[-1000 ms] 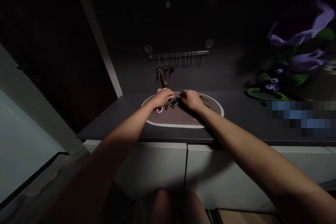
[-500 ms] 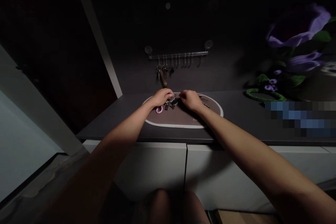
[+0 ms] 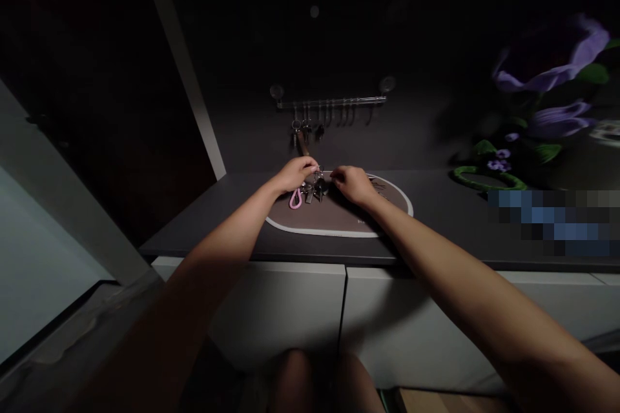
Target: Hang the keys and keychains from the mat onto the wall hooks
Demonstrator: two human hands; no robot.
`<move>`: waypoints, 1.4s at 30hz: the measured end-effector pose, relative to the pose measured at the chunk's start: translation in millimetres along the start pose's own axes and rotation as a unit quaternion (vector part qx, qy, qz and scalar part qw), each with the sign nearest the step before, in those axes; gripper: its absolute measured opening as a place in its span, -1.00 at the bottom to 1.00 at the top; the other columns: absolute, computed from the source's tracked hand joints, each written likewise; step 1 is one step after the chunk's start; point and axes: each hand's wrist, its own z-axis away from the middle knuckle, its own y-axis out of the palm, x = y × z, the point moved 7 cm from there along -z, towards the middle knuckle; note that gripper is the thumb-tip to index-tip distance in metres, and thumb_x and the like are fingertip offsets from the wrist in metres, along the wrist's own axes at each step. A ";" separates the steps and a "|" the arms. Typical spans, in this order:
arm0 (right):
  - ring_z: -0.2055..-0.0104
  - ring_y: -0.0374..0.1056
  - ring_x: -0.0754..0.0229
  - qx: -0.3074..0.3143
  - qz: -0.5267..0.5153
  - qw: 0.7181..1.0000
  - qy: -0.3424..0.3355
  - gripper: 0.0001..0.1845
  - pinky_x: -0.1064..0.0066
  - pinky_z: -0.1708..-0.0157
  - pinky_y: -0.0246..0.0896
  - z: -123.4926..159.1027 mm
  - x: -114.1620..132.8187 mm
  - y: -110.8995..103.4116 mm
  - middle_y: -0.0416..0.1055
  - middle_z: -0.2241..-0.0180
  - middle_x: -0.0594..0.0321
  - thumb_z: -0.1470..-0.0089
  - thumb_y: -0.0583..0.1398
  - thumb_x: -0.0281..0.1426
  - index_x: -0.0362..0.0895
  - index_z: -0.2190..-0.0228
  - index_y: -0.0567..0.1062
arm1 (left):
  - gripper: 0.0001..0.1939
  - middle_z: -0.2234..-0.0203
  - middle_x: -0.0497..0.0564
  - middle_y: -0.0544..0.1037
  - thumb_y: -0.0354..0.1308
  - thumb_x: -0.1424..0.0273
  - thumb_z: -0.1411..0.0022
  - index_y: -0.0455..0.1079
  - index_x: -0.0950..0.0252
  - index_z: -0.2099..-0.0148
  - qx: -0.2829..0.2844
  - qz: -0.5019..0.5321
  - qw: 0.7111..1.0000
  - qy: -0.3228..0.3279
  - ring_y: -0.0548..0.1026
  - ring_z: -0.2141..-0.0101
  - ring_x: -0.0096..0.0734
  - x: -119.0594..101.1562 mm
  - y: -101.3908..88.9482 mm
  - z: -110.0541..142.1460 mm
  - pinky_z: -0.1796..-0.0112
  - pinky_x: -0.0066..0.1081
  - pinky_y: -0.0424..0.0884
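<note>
Keys (image 3: pixel 319 189) have come up higher in your left hand (image 3: pixel 294 174)

Your pink loop (image 3: pixel 295 207) now looks long and thin, not round. Your left grip is pinched on the top of the bunch. Your right hand (image 3: pixel 352 184) sits close by with curled fingers; I can't tell if it holds anything. You seem to be picking the bunch up, so the next move likely calls for a firm pinch. It is over the left part of the mat (image 3: pixel 334 223) on the tabletop (image 3: pixel 206 206). Its tips point down, with its long way up and down. The loop hangs much the same.
</note>
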 end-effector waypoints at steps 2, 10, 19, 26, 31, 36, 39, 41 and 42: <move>0.21 0.37 0.21 -0.003 -0.016 1.000 -0.011 -0.75 0.49 0.21 0.14 0.2 2.1 -1.4 0.49 0.25 0.14 -0.04 0.07 -0.43 -0.16 0.26 0.51 | -0.86 0.40 -0.01 0.46 -0.02 0.44 -0.16 0.34 0.37 0.34 -0.007 0.011 1.000 -0.002 0.37 0.34 -0.47 -3.2 -3.1 0.4 0.23 -0.41 0.26; 0.24 0.36 0.25 -0.052 -0.122 0.991 -0.030 -0.76 0.45 0.19 0.16 4.1 10.7 -12.6 0.49 0.26 0.20 -0.03 0.10 -0.39 -0.14 0.26 0.50 | -0.85 0.39 0.00 0.45 0.01 0.39 -0.15 0.32 0.37 0.30 -0.022 0.116 0.993 -0.019 0.36 0.38 -0.51 -2.9 -8.4 -0.3 0.26 -0.41 0.28; 0.23 0.35 0.26 -0.064 -0.182 0.980 -0.040 -0.75 0.44 0.19 0.17 7.8 18.1 -18.6 0.48 0.24 0.20 -0.03 0.10 -0.37 -0.15 0.25 0.49 | -0.89 0.35 0.02 0.44 0.01 0.42 -0.17 0.28 0.37 0.33 -0.025 0.205 0.977 -0.054 0.40 0.33 -0.51 -3.1 -7.3 0.3 0.30 -0.45 0.32; 0.20 0.32 0.24 -0.067 -0.184 0.978 -0.068 -0.72 0.43 0.18 0.15 11.0 24.6 -23.0 0.46 0.24 0.19 -0.06 0.07 -0.29 -0.14 0.27 0.50 | -0.85 0.34 0.03 0.44 0.00 0.36 -0.19 0.27 0.36 0.30 -0.034 0.208 0.977 -0.040 0.40 0.32 -0.52 -3.2 -8.8 -0.9 0.34 -0.49 0.33; 0.25 0.32 0.25 -0.081 -0.194 0.975 -0.071 -0.74 0.45 0.23 0.16 11.0 24.4 -24.5 0.45 0.29 0.20 0.00 0.13 -0.28 -0.15 0.30 0.50 | -0.84 0.33 0.04 0.44 0.00 0.35 -0.19 0.28 0.36 0.30 -0.041 0.218 0.974 -0.035 0.40 0.34 -0.50 -6.1 -9.0 -0.9 0.37 -0.47 0.33; 0.26 0.32 0.26 -0.105 -0.206 0.970 -0.073 -0.77 0.46 0.23 0.16 9.3 19.9 -25.7 0.45 0.31 0.19 0.00 0.13 -0.30 -0.16 0.33 0.50 | -0.87 0.32 0.05 0.44 -0.01 0.41 -0.19 0.29 0.37 0.31 -0.047 0.244 0.968 -0.044 0.39 0.36 -0.54 -9.3 -9.2 0.0 0.39 -0.50 0.33; 0.25 0.32 0.26 -0.123 -0.217 0.966 -0.068 -0.78 0.45 0.22 0.17 8.9 16.4 -27.3 0.45 0.33 0.19 -0.01 0.14 -0.30 -0.16 0.35 0.51 | -0.89 0.33 0.04 0.43 0.00 0.42 -0.19 0.29 0.37 0.31 -0.048 0.274 0.959 -0.056 0.38 0.37 -0.56 -9.8 -8.6 0.6 0.38 -0.50 0.34; 0.26 0.33 0.26 -0.133 -0.228 0.962 -0.064 -0.77 0.44 0.22 0.18 8.6 14.2 -28.3 0.45 0.33 0.19 -0.01 0.14 -0.30 -0.16 0.35 0.51 | -0.90 0.33 0.03 0.43 0.01 0.42 -0.18 0.28 0.38 0.31 -0.052 0.299 0.951 -0.064 0.39 0.38 -0.57 -9.3 -8.4 0.9 0.37 -0.48 0.34; 0.26 0.33 0.26 -0.138 -0.235 0.960 -0.061 -0.77 0.43 0.22 0.18 8.4 13.0 -28.9 0.45 0.33 0.18 -0.01 0.14 -0.29 -0.16 0.35 0.51 | -0.90 0.33 0.02 0.43 0.02 0.43 -0.18 0.28 0.38 0.31 -0.054 0.312 0.946 -0.068 0.39 0.39 -0.57 -8.9 -8.2 1.0 0.36 -0.47 0.35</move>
